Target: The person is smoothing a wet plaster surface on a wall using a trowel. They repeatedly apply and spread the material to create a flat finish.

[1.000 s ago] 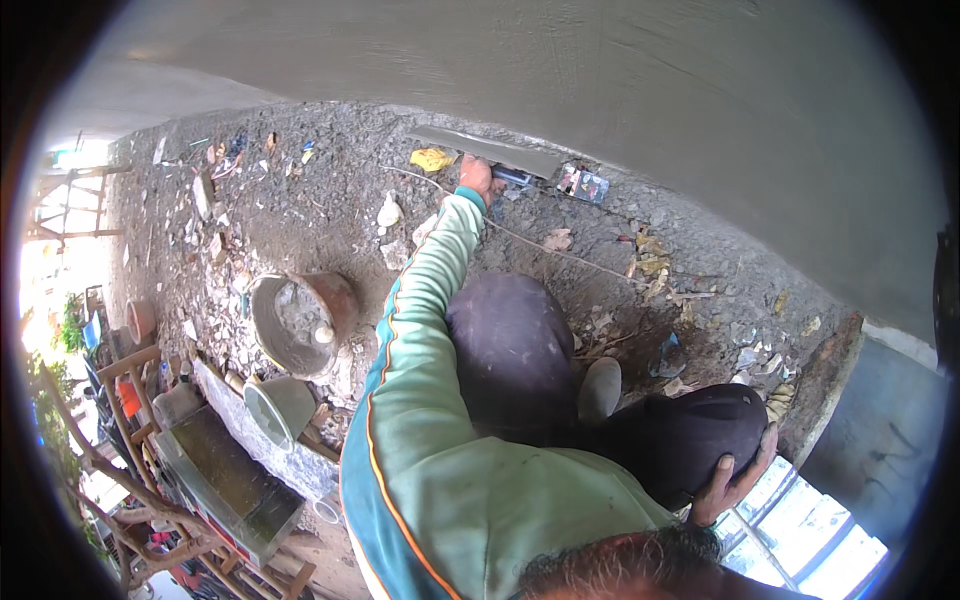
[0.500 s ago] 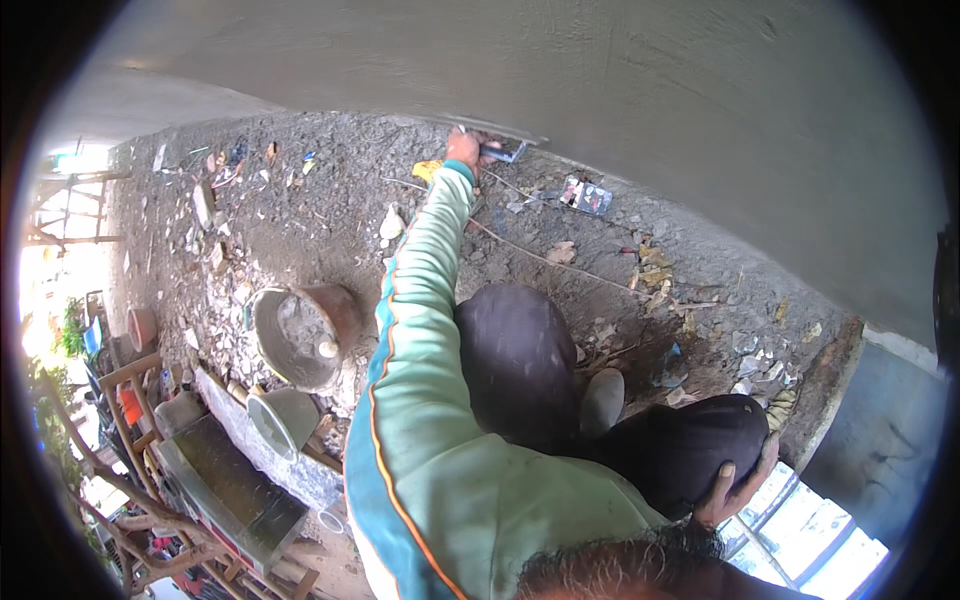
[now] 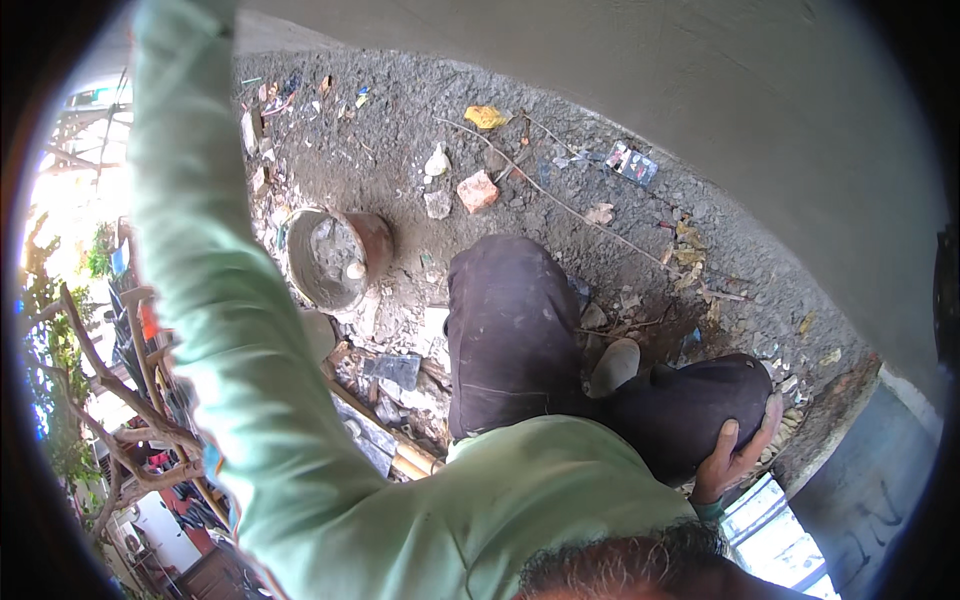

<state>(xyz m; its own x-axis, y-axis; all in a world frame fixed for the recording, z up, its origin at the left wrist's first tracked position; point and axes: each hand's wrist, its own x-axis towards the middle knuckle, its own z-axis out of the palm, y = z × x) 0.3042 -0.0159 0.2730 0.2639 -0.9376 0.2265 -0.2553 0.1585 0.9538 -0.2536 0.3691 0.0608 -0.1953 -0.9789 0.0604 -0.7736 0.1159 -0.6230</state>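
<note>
My left arm in a pale green sleeve (image 3: 215, 300) rises up the left side of the picture and leaves it at the top edge, so my left hand is hidden. My right hand (image 3: 735, 455) lies flat on my right knee (image 3: 690, 410), fingers spread, holding nothing. I am crouched in dark trousers, my left knee (image 3: 505, 310) pointing at the grey plastered wall (image 3: 700, 110). My grey shoe (image 3: 615, 365) shows between the knees.
A round pan of grey mortar (image 3: 335, 260) stands on the gravel ground left of my knee. A broken brick piece (image 3: 477, 190), a yellow leaf (image 3: 487, 116) and litter lie by the wall's foot. A flat metal blade (image 3: 395, 368) and wooden handle (image 3: 405, 458) lie below the pan.
My left arm, which reached toward the foot of the wall with the hand in sight, has swung up and left, taking the hand out of the picture. The right hand stayed on the knee.
</note>
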